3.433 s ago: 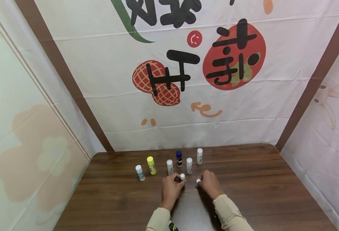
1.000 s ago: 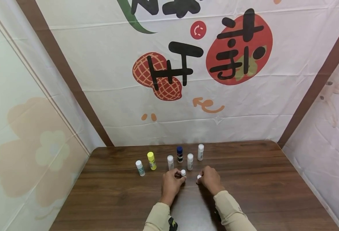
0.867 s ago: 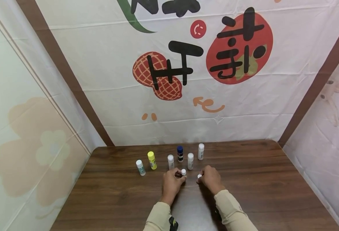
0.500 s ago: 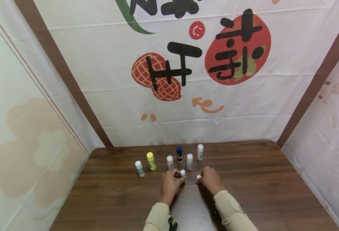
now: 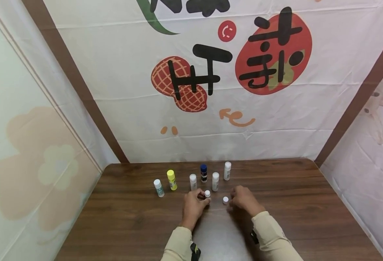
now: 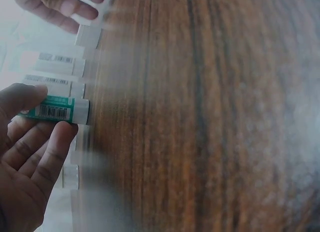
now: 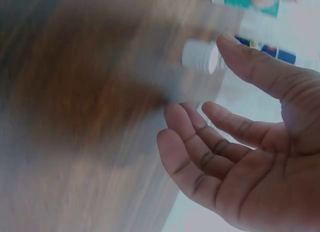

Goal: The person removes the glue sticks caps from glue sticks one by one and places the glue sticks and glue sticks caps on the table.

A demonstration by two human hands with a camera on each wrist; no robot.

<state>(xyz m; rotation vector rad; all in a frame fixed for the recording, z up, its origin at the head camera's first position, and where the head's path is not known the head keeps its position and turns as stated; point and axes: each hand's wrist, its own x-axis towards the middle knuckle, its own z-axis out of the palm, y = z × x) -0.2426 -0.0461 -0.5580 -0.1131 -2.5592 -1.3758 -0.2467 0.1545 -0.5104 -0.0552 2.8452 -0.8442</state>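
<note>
My left hand (image 5: 192,208) pinches a glue stick (image 6: 56,110) with a green label and barcode between thumb and fingers; it stands upright on the table, its white top (image 5: 207,194) showing in the head view. To its right, a small white cap (image 5: 225,200) rests on the wood. In the right wrist view this cap (image 7: 199,56) has a ridged band near its end. My right hand (image 5: 244,199) is just right of the cap, fingers apart and holding nothing.
Behind the hands stand several upright glue sticks: a white and teal one (image 5: 159,188), a yellow one (image 5: 172,180), a dark blue one (image 5: 204,174) and white ones, such as one (image 5: 227,171) at the back. A printed cloth (image 5: 129,119) hangs behind the brown table (image 5: 129,232).
The right hand has let go of the white cap and moved off to the right, leaving it standing on the table. The left hand keeps its grip on the glue stick.
</note>
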